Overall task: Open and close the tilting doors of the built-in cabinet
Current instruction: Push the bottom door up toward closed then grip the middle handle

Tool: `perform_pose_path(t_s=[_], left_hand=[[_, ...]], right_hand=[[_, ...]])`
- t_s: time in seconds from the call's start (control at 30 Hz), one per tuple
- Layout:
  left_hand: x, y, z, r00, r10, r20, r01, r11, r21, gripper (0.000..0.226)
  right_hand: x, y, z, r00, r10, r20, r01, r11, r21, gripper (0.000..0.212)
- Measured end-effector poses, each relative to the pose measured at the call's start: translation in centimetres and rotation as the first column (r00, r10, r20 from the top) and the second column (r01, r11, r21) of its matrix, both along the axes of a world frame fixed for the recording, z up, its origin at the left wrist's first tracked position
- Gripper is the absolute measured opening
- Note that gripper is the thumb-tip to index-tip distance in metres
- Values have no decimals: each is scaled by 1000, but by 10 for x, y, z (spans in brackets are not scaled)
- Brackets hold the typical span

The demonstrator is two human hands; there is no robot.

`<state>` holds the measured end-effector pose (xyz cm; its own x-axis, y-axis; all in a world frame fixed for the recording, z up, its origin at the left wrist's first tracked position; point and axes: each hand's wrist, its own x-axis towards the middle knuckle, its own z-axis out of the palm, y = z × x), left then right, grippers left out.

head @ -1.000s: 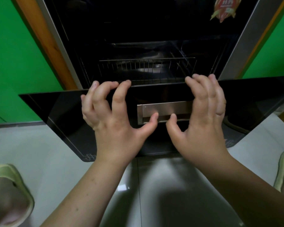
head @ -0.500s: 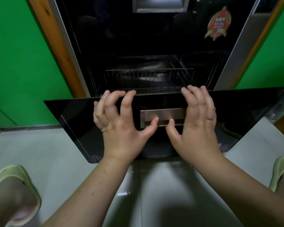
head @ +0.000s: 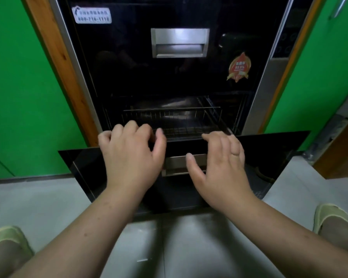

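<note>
The built-in black glass cabinet has two tilting doors. The upper door is closed, with a steel recessed handle. The lower door is tilted out and down toward me, showing a wire rack inside. My left hand lies on the lower door with its fingers curled over the top edge. My right hand rests beside it, fingertips at the same edge and thumb on the door's steel handle, which the hands partly cover.
Green cabinet panels and a wooden frame flank the appliance, with another green panel at the right. My feet in pale slippers stand on the grey tiled floor on either side of the open door.
The view has lifted, bringing the upper door and its handle into sight. Both hands have flattened from a clawed pose, and my left thumb has come off the lower handle.
</note>
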<state>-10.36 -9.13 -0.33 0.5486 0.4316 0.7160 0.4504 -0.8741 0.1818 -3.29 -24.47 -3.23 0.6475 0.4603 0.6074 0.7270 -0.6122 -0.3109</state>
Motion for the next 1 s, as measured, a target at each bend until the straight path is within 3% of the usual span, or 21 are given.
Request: perform_pose_path(t_s=[0.07,0.13,0.2,0.3,0.33,0.37,0.4,0.43,0.47,0.5,0.57,0.63,0.7,0.8,0.9,1.0], left_hand=[[8,8,14,996,-55,-70,51,997,-62,26],[19,17,25,976,-121,-181,71,962,-262,18],[34,22,38,949,-213,-233,79,875,-478,13],[58,24,62,935,-328,-137,184,775,-605,14],[65,25,70,935,-349,-67,210,695,-687,15],[71,26,77,932,-362,28,234,540,-809,15],[76,25,85,923,-363,131,250,304,-919,15],[81,25,92,909,-345,235,267,50,-962,15],[85,26,97,898,-297,326,298,-137,-945,16],[92,29,103,888,-236,395,343,-232,-910,17],[105,35,116,859,-113,499,457,-265,-849,17],[117,40,129,813,-6,582,558,-271,-784,13],[128,44,140,788,53,613,599,-295,-744,14],[144,46,149,776,119,620,618,-346,-706,25],[157,46,154,715,189,673,680,-413,-606,32],[166,43,157,657,254,709,728,-457,-511,47]], right_hand=[[6,1,14,1000,-4,9,4,1000,-26,41],[17,3,28,1000,3,-27,-4,999,-41,29],[33,5,47,995,33,-96,-36,999,-35,36],[55,14,80,968,116,-221,-115,993,18,41],[65,18,88,954,140,-267,-133,990,42,40],[73,25,94,936,165,-312,-147,986,78,38],[81,32,101,919,181,-350,-147,982,120,37],[89,40,107,906,190,-378,-136,977,164,37],[96,47,111,896,190,-402,-114,972,204,37],[104,55,114,885,186,-426,-88,967,239,39],[120,70,118,827,211,-521,-35,944,327,46],[135,85,121,682,323,-656,35,882,471,40],[149,98,130,488,500,-715,153,758,634,29],[166,109,145,270,753,-600,332,512,792,37],[170,120,158,189,845,-500,428,387,817,40],[170,132,167,188,869,-458,485,323,813,39]])
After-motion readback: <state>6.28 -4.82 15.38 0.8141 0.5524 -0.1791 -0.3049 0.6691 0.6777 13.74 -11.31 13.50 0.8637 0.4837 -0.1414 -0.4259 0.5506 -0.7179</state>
